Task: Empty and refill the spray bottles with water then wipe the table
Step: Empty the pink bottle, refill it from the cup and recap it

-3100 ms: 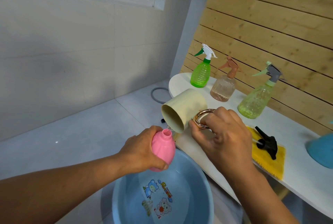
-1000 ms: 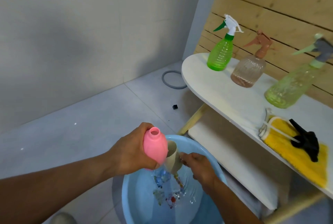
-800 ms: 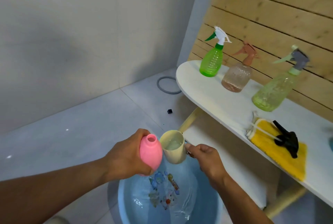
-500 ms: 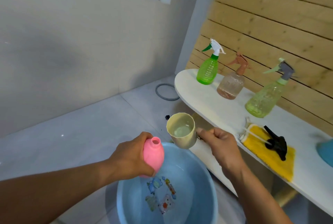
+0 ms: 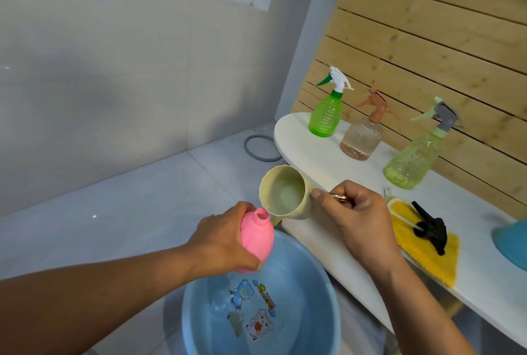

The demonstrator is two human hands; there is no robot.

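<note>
Left grip: the left hand curls round the capless pink plastic bottle, mouth up, above the round blue plastic basin.
Right grip: the right hand pinches the metal handle of the cream plastic cup, tilted so its rim sits just beside the bottle's mouth.
Basin: holds water, cartoon print on its bottom.
White table: carries the bright green spray bottle, the brown-topped clear spray bottle and the pale green spray bottle.
Yellow cloth: on the table, the black trigger sprayer head lying on it.

left hand: fingers curled, gripping | right hand: fingers pinching, raised, tilted
</note>
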